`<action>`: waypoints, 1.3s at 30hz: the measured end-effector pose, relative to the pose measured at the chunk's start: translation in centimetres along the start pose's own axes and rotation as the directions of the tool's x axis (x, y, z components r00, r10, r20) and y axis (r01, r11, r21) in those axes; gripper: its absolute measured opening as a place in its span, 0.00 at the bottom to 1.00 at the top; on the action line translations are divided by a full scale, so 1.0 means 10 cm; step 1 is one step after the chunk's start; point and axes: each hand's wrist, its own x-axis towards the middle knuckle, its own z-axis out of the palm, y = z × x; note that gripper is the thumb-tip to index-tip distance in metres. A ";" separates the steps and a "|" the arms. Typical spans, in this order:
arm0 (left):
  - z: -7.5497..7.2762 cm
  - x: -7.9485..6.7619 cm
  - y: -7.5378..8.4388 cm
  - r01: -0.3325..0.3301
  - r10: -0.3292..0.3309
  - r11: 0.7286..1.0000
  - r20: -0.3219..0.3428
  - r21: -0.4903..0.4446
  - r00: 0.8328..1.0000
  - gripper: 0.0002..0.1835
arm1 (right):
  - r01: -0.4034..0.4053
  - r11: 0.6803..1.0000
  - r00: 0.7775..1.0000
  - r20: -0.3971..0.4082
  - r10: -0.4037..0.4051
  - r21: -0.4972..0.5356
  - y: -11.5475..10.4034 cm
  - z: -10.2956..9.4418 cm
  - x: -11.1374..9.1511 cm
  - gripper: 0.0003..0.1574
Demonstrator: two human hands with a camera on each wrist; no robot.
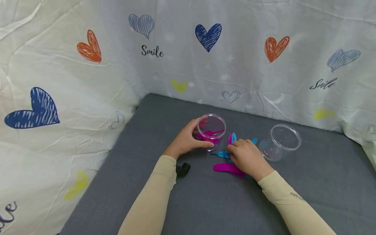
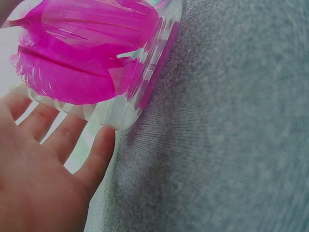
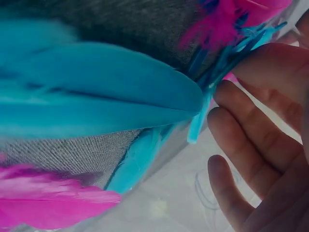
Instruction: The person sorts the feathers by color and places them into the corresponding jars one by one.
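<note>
My left hand [image 1: 188,138] grips a clear round jar [image 1: 211,122] around its side, thumb in front. Bright pink feathers [image 2: 72,72] lie inside the jar. My right hand [image 1: 249,158] is at a loose pile of pink and blue feathers, its thumb and finger pinching at the quills. A pink feather [image 1: 230,139] and a blue one stand up beside its fingertips; which feather is pinched is partly hidden. A large blue feather [image 3: 120,94] and a pink feather [image 3: 53,198] lie close to that hand in the right wrist view.
Another clear jar [image 1: 286,137] stands right of my right hand. A black object [image 1: 183,169] lies beside my left wrist, partly hidden by the sleeve. Behind the grey table [image 1: 164,111] hangs a white cloth printed with hearts.
</note>
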 end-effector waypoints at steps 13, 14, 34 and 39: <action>-0.01 -0.01 0.02 0.007 -0.007 1.000 0.005 0.002 1.000 0.52 | 0.172 0.979 0.983 -0.044 -0.178 -0.105 0.00 0.02 0.06 0.13; -0.01 -0.01 0.02 0.011 -0.011 1.000 0.005 0.000 1.000 0.52 | 0.182 0.977 0.981 -0.045 -0.188 -0.112 0.00 0.02 0.06 0.12; -0.01 -0.01 0.02 -0.002 0.002 1.000 0.013 -0.018 1.000 0.54 | 0.294 0.919 0.954 0.022 -0.299 -0.262 0.00 0.00 0.13 0.09; -0.01 -0.01 0.02 -0.004 0.004 1.000 0.012 -0.020 1.000 0.53 | 0.276 0.934 0.956 -0.038 -0.292 -0.229 0.03 0.04 0.13 0.11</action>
